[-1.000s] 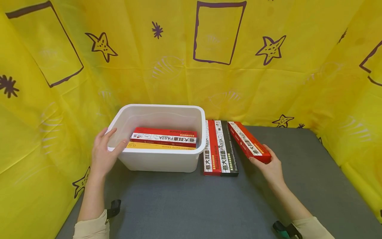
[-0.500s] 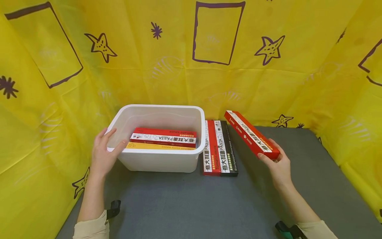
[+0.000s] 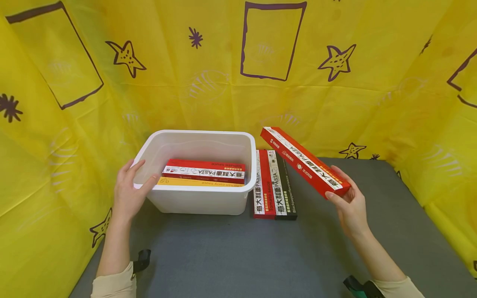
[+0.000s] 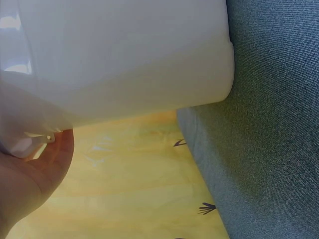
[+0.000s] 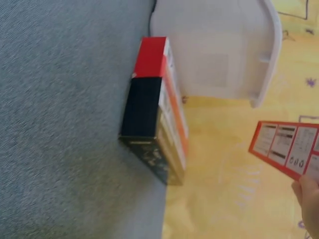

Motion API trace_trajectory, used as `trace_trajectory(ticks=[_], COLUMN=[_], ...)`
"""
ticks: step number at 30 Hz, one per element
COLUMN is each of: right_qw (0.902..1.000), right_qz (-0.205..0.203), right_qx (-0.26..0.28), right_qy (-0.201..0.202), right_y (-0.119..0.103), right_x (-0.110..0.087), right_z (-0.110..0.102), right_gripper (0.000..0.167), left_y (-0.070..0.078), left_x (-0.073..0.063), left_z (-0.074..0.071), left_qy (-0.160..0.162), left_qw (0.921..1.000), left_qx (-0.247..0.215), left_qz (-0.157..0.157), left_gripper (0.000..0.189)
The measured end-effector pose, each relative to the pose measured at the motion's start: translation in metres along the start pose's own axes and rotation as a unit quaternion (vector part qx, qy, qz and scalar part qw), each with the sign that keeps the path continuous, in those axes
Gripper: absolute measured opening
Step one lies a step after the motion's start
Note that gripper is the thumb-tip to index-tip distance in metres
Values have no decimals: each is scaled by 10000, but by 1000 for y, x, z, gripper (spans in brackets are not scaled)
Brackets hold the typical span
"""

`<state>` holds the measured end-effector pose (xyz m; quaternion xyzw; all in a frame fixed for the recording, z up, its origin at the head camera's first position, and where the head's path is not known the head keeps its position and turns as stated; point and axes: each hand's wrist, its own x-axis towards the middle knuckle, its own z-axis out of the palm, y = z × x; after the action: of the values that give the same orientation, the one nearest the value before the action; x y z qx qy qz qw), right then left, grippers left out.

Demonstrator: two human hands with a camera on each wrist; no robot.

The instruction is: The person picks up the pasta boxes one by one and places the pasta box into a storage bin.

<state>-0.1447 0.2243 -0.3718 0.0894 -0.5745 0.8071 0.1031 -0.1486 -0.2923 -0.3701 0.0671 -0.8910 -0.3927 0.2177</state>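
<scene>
My right hand (image 3: 351, 207) grips the near end of a red pasta box (image 3: 303, 161), held tilted above the table with its far end raised and pointing left. In the right wrist view, the printed underside of this pasta box (image 5: 286, 149) shows. My left hand (image 3: 130, 190) holds the left rim of a white plastic bin (image 3: 201, 203), its fingers (image 4: 62, 154) against the rim in the left wrist view. Inside the bin lie a red tomato sauce pasta box (image 3: 205, 169) and a yellow chicken curry one (image 3: 186, 182), partly hidden by it.
Right of the bin, a red pasta box (image 3: 266, 186) and a black pepper one (image 3: 285, 186) lie side by side on the grey table (image 3: 231, 256). Yellow patterned cloth (image 3: 208, 99) hangs behind and at both sides.
My right hand has lifted the red pasta box off the table, and the box's far end has swung up and left towards the bin. The left hand stays at the rim.
</scene>
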Motion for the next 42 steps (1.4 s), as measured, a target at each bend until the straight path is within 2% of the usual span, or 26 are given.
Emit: trace_trajectory(ticks=[6,15,22,31,35,42], right_qw=[9992,9901,9845,9741,9747,9823], right_qz=[-169,-479,-516,-347,-344,-276], right_qx=[66,386,409,511,426,662], right_qy=[-361,-1262,-1624,-2174,-2169,-1730], right_y=[-3,-3,0,6,8,12], right_x=[-2,0,7,17,19,27], right_z=[8,23,36,45,47,51], right_gripper=[57,59,60,59,59,52], left_y=[0,0,2,1,0,0], left_x=[0,0,0,0,0,0], left_z=[0,0,0,1,1,1], left_qy=[-4,-10,19,36,58,60], left_qw=[10000,10000,10000,10000,10000,9999], left_qx=[-28,-35,-1,-72,-72,-106], left_qz=[-40,-66,-54,-50,-21,-25], left_gripper=[64,65,65,63,63,63])
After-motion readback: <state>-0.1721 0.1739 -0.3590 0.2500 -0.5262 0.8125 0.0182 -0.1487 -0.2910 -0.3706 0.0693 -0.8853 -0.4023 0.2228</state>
